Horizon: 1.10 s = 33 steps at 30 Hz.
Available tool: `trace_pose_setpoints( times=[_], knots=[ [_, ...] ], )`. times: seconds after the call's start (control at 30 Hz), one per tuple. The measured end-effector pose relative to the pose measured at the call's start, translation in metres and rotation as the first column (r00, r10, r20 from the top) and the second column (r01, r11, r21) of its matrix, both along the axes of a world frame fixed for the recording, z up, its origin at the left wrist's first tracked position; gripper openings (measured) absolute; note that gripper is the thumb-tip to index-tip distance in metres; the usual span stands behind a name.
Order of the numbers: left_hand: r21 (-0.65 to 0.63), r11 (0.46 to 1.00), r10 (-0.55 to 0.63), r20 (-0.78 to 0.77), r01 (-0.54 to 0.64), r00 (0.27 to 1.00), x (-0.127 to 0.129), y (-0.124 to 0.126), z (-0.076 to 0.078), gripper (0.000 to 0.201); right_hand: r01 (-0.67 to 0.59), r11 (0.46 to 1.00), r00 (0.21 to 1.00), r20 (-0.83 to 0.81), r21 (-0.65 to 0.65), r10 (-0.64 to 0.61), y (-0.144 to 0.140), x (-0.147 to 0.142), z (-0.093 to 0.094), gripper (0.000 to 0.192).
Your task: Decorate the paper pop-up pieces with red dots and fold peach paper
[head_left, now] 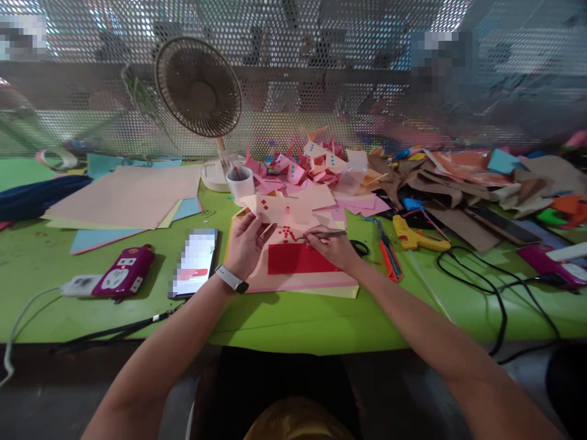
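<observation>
Centre frame: the left hand pinches a peach paper strip bearing a few red squares; the right hand grips a tweezer-like tool beside many loose squares, apparently unplaced.

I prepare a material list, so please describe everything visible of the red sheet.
The red sheet is a plain rectangle, apparently paper, lying flat, longer from left to right. It rests on a pale pink sheet, with small red pieces near its far edge. The right hand hides part of its right end; touching is unclear.
</observation>
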<state>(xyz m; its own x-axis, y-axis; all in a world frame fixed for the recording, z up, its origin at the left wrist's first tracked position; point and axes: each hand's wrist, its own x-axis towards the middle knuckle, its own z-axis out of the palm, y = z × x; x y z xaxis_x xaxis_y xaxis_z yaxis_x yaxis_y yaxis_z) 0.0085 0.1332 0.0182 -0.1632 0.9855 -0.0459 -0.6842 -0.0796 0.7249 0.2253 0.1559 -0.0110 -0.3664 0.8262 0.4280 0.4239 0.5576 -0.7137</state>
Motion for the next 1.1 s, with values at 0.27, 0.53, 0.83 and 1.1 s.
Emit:
trace_pose_setpoints(
  times=[0.27,0.53,0.83,1.1],
  knots=[
    [0.002,1.000,-0.004,-0.023,0.004,1.000,0.0007,-0.0002,-0.0003,0.009,-0.059,0.981,0.996,0.084,0.185,0.044,-0.0078,-0.0034,0.0068,0.017],
    [-0.011,1.000,-0.013,-0.058,0.013,0.998,0.0002,0.0002,-0.0015,0.011,-0.004,0.982,0.990,0.137,0.190,-0.022,-0.0048,-0.0027,0.0031,0.021],
    [-0.018,1.000,-0.009,-0.046,0.008,0.999,-0.0004,0.0004,-0.0012,0.011,0.002,0.974,1.000,0.024,0.226,-0.008,-0.0034,-0.0022,0.0015,0.019],
    [0.004,1.000,-0.015,-0.058,0.015,0.998,0.0006,0.0003,-0.0013,0.011,-0.032,0.970,0.998,0.055,0.239,0.020,-0.0059,-0.0028,0.0054,0.018]
  ],
)
